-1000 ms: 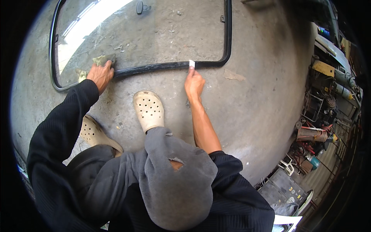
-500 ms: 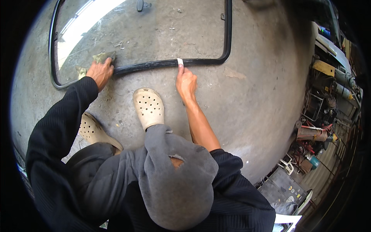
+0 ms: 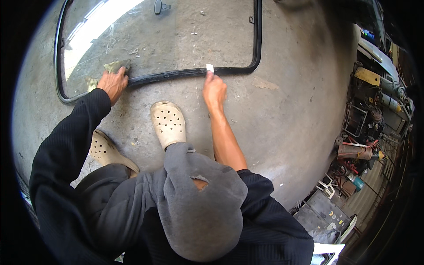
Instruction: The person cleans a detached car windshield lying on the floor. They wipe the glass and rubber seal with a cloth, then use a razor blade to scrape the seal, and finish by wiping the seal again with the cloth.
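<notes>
A large windshield (image 3: 176, 44) with a black rubber seal (image 3: 170, 75) round its edge lies on the concrete floor in front of me. My left hand (image 3: 113, 84) is closed over the seal's near edge, left of middle. Pale yellowish cloth (image 3: 115, 66) pokes out on both sides of its fingers. Farther right, my right hand (image 3: 214, 92) pinches a small flat white piece (image 3: 210, 68) between thumb and fingers. That piece overlaps the near stretch of the seal; whether its edge presses into the rubber is hard to see.
Beige clogs (image 3: 168, 123) on my feet stand just behind the seal. A dark oval mirror (image 3: 157, 6) shows at the glass's far side. Along the right, machinery, a yellow box (image 3: 367, 76), a red-framed cylinder (image 3: 355, 152) and a grey cabinet (image 3: 327, 211) crowd together.
My right hand and the white piece have shifted slightly right along the seal. My left hand keeps its place on the cloth and the edge.
</notes>
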`<move>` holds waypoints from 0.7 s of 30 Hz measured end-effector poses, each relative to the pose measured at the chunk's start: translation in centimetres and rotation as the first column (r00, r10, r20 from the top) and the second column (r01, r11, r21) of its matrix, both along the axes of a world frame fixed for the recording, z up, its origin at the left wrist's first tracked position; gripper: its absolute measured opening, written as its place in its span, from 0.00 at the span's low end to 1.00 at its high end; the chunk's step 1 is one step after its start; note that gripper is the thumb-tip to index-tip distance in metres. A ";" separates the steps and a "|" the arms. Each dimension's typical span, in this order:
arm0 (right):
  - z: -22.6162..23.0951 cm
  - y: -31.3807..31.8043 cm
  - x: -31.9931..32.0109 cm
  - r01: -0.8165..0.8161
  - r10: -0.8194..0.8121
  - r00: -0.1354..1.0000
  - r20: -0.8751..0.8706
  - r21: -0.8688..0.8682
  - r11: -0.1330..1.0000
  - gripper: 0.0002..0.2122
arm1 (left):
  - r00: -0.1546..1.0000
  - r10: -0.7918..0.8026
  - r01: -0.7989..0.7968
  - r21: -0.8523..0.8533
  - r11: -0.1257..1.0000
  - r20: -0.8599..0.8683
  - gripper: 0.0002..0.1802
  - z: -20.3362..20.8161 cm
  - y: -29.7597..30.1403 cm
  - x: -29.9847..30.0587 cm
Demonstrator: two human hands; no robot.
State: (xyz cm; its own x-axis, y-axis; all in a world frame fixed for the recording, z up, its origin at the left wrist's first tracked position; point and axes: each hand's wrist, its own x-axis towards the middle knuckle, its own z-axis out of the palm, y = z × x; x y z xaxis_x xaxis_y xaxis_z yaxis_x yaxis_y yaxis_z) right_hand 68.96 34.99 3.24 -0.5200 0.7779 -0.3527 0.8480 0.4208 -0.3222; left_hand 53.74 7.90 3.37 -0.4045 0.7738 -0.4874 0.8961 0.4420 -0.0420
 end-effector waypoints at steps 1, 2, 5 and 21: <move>-0.1 -0.2 -0.1 -0.022 0.022 1.000 0.016 0.001 1.000 0.21 | 1.000 -0.013 0.013 0.005 1.000 -0.008 0.08 0.0 0.1 0.0; -0.2 -0.5 -0.2 -0.044 0.044 0.999 0.032 0.001 0.999 0.21 | 1.000 -0.026 0.026 0.011 1.000 -0.016 0.07 0.1 0.3 0.1; 0.3 -0.9 -0.5 -0.082 0.083 0.995 0.061 -0.019 0.996 0.20 | 1.000 -0.023 0.023 0.013 1.000 0.006 0.07 0.1 -0.1 -0.1; -1.7 -0.6 0.8 0.001 0.003 0.997 -0.075 0.054 0.999 0.22 | 1.000 -0.024 0.024 -0.002 1.000 -0.011 0.08 0.6 0.5 -0.1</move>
